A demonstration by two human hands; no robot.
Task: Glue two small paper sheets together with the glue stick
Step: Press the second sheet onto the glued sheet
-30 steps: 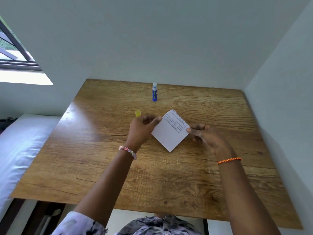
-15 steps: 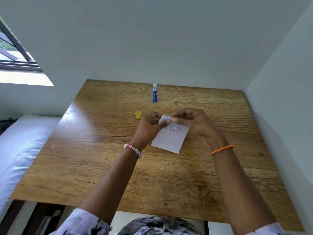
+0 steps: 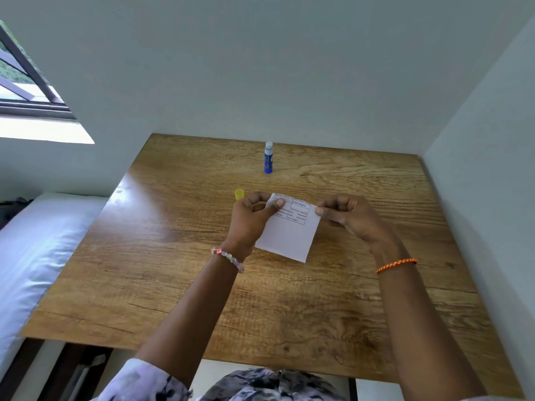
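From my feed: dark-framed window (image 3: 20,79) far left, white bed (image 3: 34,241) under it, then the brown wood-grain worktop (image 3: 173,285) tucked into a pale corner. My left hand (image 3: 249,224) and right hand (image 3: 353,218) have fingers pinching the top corners of the small white printed paper sheet (image 3: 289,235) above the worktop. Yellow cap (image 3: 239,194) sits just behind the left hand, blue glue stick (image 3: 268,158) upright further back.
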